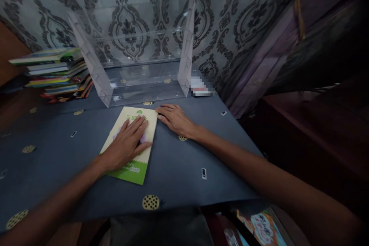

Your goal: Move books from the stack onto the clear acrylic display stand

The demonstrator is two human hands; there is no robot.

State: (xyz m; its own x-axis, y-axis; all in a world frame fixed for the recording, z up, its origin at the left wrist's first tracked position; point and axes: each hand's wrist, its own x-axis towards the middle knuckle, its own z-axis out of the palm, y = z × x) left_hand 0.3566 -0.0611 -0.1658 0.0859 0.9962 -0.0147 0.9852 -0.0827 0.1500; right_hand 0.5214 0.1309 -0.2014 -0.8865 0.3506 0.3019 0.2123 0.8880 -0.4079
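Note:
A book (127, 177) with a cream and green cover lies closed and slightly turned on the blue patterned cloth. My left hand (127, 140) rests flat on its cover, fingers stretched out, hiding much of the title and a purple picture. At the book's upper right corner, my right hand (174, 119) has its thumb and fingers drawn in around the corner. How firmly it pinches there does not show. Behind the book stands a clear plastic rack (186, 50) with white-looking side panels and see-through shelves.
A stack of books (62, 71) sits left of the rack. Some blurred item (201, 86) lies by the rack's right side. The tablecloth (184, 177) ends at a front edge, with a colourful packet (262, 228) below. A purple curtain (259, 73) hangs at the right.

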